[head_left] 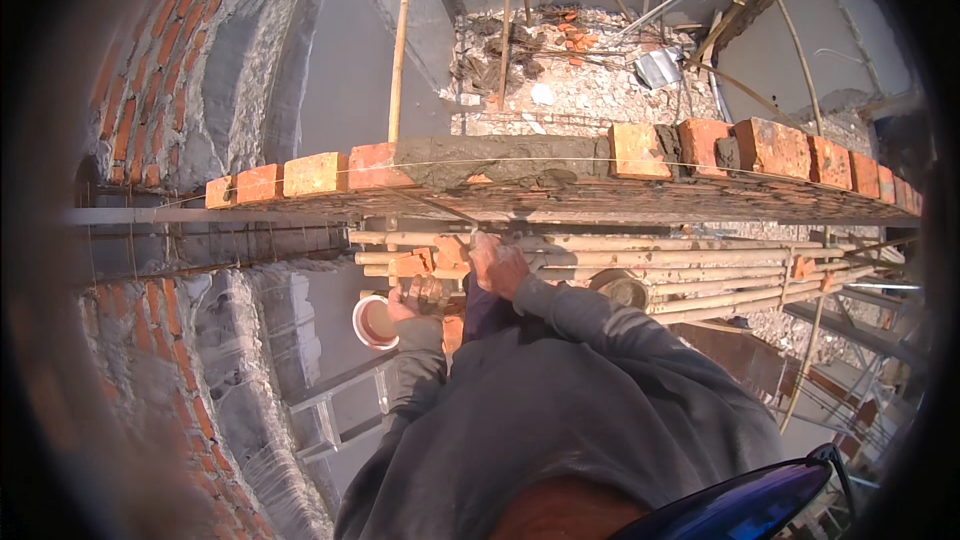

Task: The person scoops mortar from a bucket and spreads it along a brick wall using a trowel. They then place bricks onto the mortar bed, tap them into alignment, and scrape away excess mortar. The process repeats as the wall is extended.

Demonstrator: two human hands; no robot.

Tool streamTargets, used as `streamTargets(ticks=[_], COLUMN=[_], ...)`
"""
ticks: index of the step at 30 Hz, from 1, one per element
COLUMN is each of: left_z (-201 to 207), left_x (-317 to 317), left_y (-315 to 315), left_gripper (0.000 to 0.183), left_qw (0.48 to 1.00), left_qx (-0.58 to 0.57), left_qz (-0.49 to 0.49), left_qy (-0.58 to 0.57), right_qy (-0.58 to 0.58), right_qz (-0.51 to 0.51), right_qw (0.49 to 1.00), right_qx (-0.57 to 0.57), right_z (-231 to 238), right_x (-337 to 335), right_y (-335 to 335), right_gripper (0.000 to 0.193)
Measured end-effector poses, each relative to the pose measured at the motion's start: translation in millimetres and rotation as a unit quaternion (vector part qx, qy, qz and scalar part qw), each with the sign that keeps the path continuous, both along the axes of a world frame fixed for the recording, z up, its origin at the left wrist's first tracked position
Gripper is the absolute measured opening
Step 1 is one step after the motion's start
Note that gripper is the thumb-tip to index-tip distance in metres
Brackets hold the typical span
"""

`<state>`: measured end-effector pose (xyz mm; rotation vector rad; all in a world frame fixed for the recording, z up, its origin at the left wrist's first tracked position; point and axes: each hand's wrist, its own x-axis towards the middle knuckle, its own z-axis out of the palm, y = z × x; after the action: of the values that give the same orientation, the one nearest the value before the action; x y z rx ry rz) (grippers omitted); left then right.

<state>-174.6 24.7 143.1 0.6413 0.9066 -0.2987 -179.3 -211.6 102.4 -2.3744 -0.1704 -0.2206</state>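
Note:
My right hand (499, 265) is closed around the handle of a trowel (440, 206). Its thin blade, seen nearly edge-on, points up and left toward the brick wall (480, 202). Grey wet mortar (500, 160) covers the middle of the wall's top, between orange bricks at left and right. A thin string runs along that top course. My left hand (415, 297) hangs lower, fingers apart and nothing seen in them. It is beside a white bucket (375, 322) with a reddish rim and just below loose bricks (414, 262) on the bamboo poles.
Bamboo scaffold poles (690, 258) lie along the wall's near side, with a mortar-stained bucket (620, 288) on them. A metal ladder (325, 422) stands at lower left. Beyond the wall are upright bamboo props (403, 40) and rubble (590, 80). Another brick wall (165, 60) rises at left.

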Motion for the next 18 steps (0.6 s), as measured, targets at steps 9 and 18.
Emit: streamTargets(ticks=[9,18], left_z=[5,28], left_x=[18,63], left_y=[-58,-124], left_gripper=[0.047,0.054], left_qw=[0.998,0.995], left_qx=[0.036,-0.055], left_qz=[-0.05,-0.051], left_qy=[0.029,-0.064], right_qy=[0.035,0.258], right_qz=[-0.027,-0.061], right_qw=[0.999,0.874], right_qx=[-0.023,0.406], right_z=[-2,134], right_x=[-59,-82], right_y=[-93,-157], right_gripper=[0.033,0.026])
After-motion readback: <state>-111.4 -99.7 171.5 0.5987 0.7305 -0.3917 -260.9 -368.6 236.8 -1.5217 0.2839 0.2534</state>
